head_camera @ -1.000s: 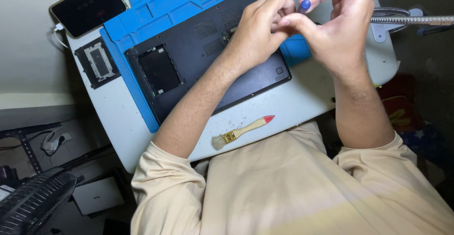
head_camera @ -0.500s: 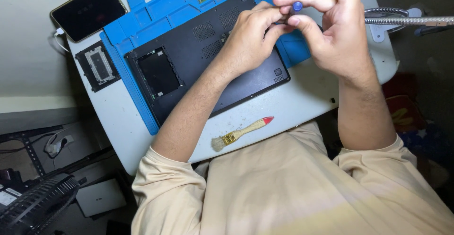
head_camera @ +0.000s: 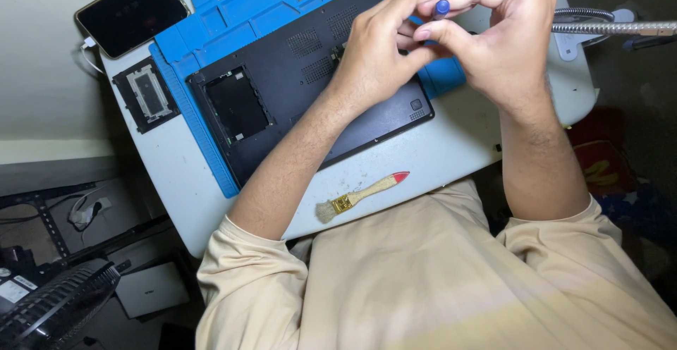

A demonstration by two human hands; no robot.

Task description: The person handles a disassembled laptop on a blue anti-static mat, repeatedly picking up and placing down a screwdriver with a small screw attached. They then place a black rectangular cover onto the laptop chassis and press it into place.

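Note:
A black laptop (head_camera: 296,89) lies upside down on a blue work mat (head_camera: 211,26), with one rectangular bay open at its left. My left hand (head_camera: 374,54) hovers over the laptop's right half, its fingers curled toward my right hand (head_camera: 501,47). The right hand's fingertips pinch a thin tool with a blue cap (head_camera: 441,6), which both hands touch. What lies under the hands is hidden.
A dark phone (head_camera: 134,13) with a cable sits at the table's far left corner. A removed black cover panel (head_camera: 146,93) lies beside the mat. A small brush with a red-tipped wooden handle (head_camera: 360,195) rests near the front edge. A flexible metal arm (head_camera: 606,26) reaches in from the right.
Both hands have shifted slightly and regripped the blue-capped tool; my left fingers have closed in toward it. The laptop and brush have stayed put.

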